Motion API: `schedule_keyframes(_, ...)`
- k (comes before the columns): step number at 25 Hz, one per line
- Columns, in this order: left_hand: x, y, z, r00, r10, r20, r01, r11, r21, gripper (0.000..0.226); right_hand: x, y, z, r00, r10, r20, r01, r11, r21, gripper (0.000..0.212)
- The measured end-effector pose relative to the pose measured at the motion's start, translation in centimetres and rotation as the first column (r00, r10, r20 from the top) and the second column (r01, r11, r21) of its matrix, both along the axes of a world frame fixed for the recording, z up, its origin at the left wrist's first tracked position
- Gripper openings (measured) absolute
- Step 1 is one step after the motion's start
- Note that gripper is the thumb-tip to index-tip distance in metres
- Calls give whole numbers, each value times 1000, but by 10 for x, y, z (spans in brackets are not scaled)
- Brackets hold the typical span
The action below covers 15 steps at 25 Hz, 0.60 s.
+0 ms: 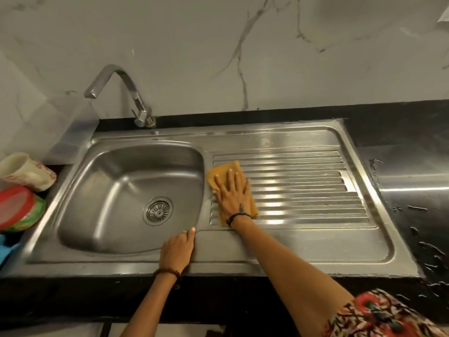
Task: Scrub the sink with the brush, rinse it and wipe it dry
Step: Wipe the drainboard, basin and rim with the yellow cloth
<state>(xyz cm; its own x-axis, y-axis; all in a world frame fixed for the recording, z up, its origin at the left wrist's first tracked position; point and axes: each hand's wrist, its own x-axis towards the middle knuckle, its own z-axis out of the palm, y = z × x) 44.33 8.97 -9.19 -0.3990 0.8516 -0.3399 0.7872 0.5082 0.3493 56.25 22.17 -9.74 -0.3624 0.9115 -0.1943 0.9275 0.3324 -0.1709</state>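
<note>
A stainless steel sink [116, 190] with a round drain [158, 211] fills the left half of the steel unit; a ribbed drainboard [303, 181] lies to its right. My right hand [233, 193] presses flat, fingers spread, on an orange cloth [224, 170] at the drainboard's left end, beside the basin's edge. My left hand [178, 248] rests on the front rim between basin and drainboard, fingers curled, holding nothing. No brush is in view.
A chrome tap [126, 93] stands behind the basin, spout over its left side. At the far left sit a white cup [26, 171], a red-and-green lidded tub [19, 210] and something blue [7, 251]. Wet black counter [413, 215] extends right; a marble wall rises behind.
</note>
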Motion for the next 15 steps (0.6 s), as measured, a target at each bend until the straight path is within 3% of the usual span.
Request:
schedule_keyframes(3,-2,-2,-6,997,-4,-77,7,999,44,49,-20,-38,2,952,305,1,-305,952,0,50)
schedule_keyframes(6,-1,-2,-7,997,2,-71,3,998,69,48,-2,-57,-1,937,343,-70,-344,939,-12,51)
schedule_keyframes(9,-3,-4,-8,999,19,-26,-17,996,85,48,54,-48,-4,985,163,-59,-162,987,21,68)
schedule_keyframes(11,-4,-4,-10,999,28,-15,-26,995,98,49,109,-35,-4,999,-25,26,24,998,60,63)
schedule_keyframes(13,-3,-3,-9,999,26,-21,-24,995,98,50,173,-25,1,968,-225,108,215,972,96,52)
schedule_keyframes(15,-2,-3,-9,1000,28,-9,-27,996,90,50,229,-25,12,907,-400,130,391,916,93,54)
